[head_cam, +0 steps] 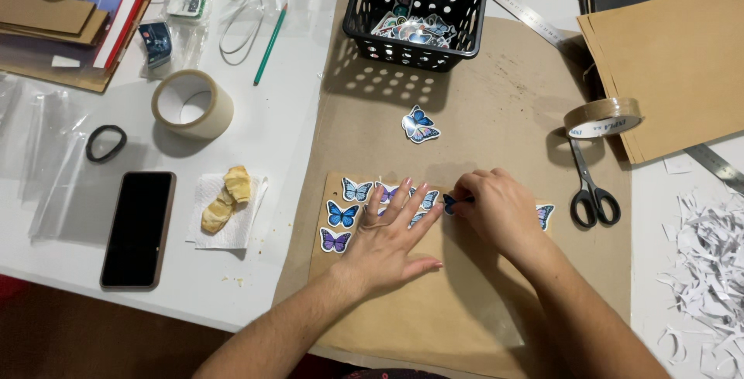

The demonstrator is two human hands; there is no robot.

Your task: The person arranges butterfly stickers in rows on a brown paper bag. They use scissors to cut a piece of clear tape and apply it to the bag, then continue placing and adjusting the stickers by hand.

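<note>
Near the middle of the frame we see the left hand (385,236) lying flat, fingers spread, palm down on a brown paper sheet (411,313). It grips nothing; its fingers rest over a cluster of butterfly stickers (342,214) set in rows on that sheet. These stickers lie flat with wings spread to left and right, so their long axis runs across the frame, heads toward the top.

Just to the right, the right hand (496,210) is curled nearly closed, thumb and forefinger pinching a small dark blue sticker (449,204) at the sheet's upper edge. So little of it shows that we cannot tell which way it points. Another butterfly sticker (545,214) peeks out past the right hand.

Above the hands, a loose pair of butterfly stickers (420,125) lies tilted on the larger brown paper, just below a black basket (364,7) holding more stickers. At the right lie scissors (592,189), handles toward the bottom, beside a tape roll (603,117). White paper shreds (709,259) fill the right edge. On the white desk (279,131) at the left are a phone (139,229), a second tape roll (192,104), a green pencil (270,44) and a napkin with food (226,199).
</note>
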